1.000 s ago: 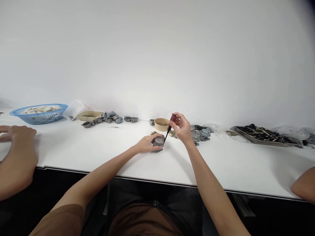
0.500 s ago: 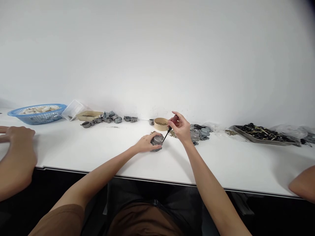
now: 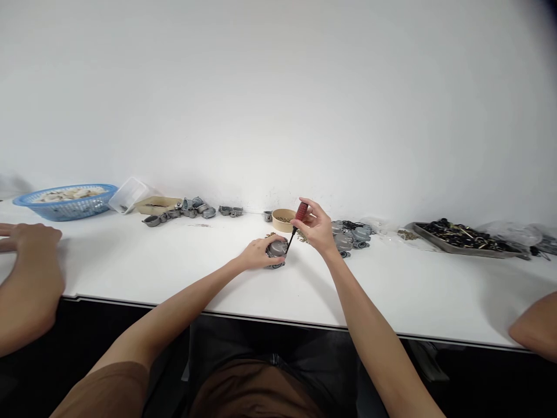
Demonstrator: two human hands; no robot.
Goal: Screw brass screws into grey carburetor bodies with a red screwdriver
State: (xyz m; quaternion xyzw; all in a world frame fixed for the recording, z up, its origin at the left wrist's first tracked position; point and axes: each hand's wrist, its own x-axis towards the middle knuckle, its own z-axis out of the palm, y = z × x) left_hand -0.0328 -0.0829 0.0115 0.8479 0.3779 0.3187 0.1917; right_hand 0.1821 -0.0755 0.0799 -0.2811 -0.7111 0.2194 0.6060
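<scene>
My left hand [image 3: 256, 253] is closed around a small grey metal housing [image 3: 277, 249] that rests on the white table [image 3: 174, 261]. My right hand [image 3: 316, 227] pinches a screwdriver [image 3: 296, 220] with a red handle and a black shaft. The shaft slants down to the left and its tip meets the right top edge of the housing. A round tan bowl [image 3: 282, 219] of small brass screws stands just behind the housing, and loose screws lie beside it.
More grey housings [image 3: 350, 237] lie right of my right hand, others [image 3: 191, 208] at the back left. A blue basket [image 3: 65, 201] and a clear tub [image 3: 130, 194] stand far left, a dark tray of parts [image 3: 465, 238] far right. Other people's arms [image 3: 30, 278] reach in at both sides.
My right hand has shifted slightly left and turned the screwdriver between its fingers, so the red handle shows again above them. My left hand and the housing stay put.
</scene>
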